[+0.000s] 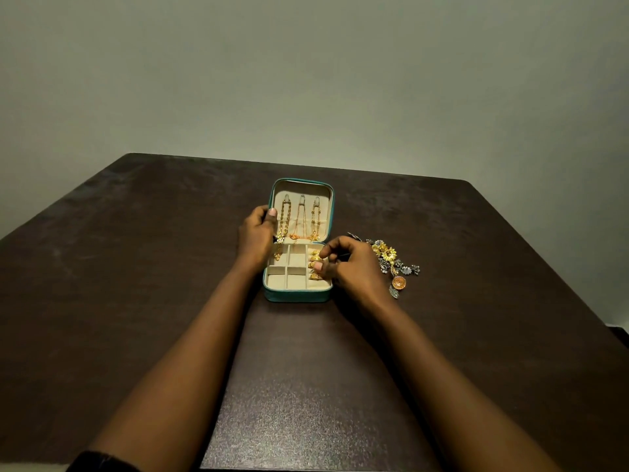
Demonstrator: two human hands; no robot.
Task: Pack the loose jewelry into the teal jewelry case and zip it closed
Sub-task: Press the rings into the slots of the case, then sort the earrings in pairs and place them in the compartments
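On the dark brown wooden table (136, 267) we see a small square teal jewelry case (296, 296) lying open, near the middle of the table and in front of both arms. Its lid (303, 186) stands up at the far side, and three thin gold chains (301, 216) hang side by side on the cream lining inside it. The left chain falls down into the far left compartment of the tray.

The left hand (255, 233) grips the left edge of the lid: the thumb lies on the inner side and the other fingers are curled round the outside. The right hand (354, 267) is over the right column of the tray, where several small gold pieces (315, 258) lie in a row (earrings or rings, we cannot say which). Its fingers are curled and their tips are at these pieces, but we cannot tell if they pinch one or only touch.

A loose heap of gold and silver flower-shaped jewelry (391, 257) lies on the table just to the right of the case, partly behind the right hand. A plain grey-green wall (306, 80) is behind the table.
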